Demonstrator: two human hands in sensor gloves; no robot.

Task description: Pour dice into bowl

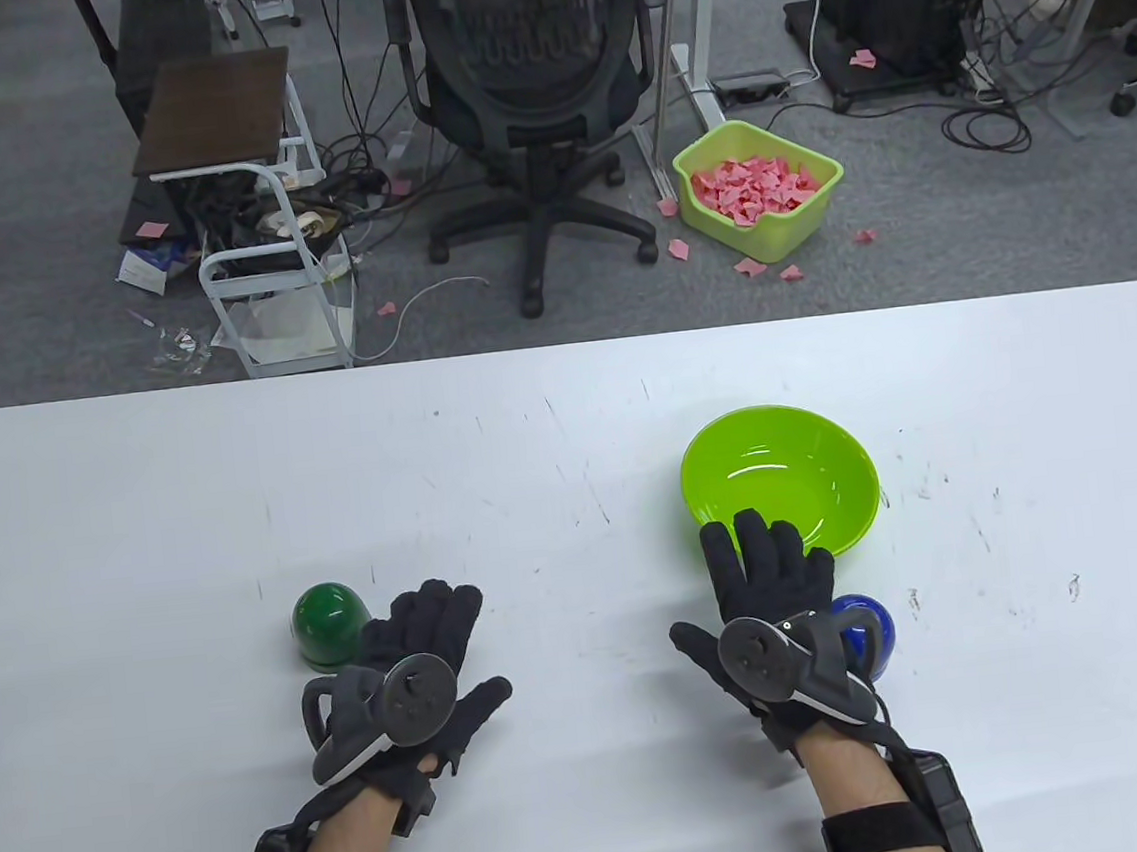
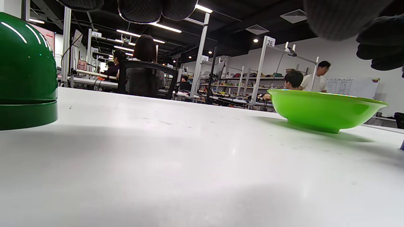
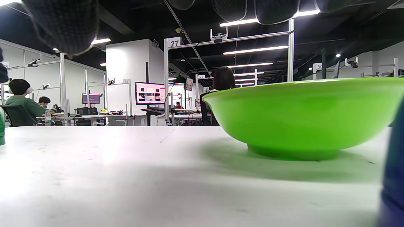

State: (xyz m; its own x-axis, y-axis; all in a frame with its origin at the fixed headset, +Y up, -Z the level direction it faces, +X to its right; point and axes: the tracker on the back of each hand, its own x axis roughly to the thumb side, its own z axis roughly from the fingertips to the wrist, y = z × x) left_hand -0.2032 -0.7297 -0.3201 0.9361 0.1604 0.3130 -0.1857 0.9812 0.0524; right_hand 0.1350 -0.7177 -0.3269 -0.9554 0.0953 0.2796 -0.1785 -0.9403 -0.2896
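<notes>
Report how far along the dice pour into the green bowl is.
Nothing looks done: the lime green bowl shows no dice inside. Nothing is in hand: the left hand lies flat beside the dark green dome cup, and the right hand lies flat next to the blue dome cup; both cups stand dome up on the white table. Gripping, lifting and pouring remain.

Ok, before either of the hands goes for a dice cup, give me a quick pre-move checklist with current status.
1. Lime bowl upright on the table: ok.
2. Bowl holds nothing yet: ok.
3. Green cup standing dome-up beside the left hand: ok.
4. Blue cup near the right hand, partly hidden: ok.
5. Both hands free, fingers spread: ok.
6. Dice under the cups: cannot tell.
</notes>
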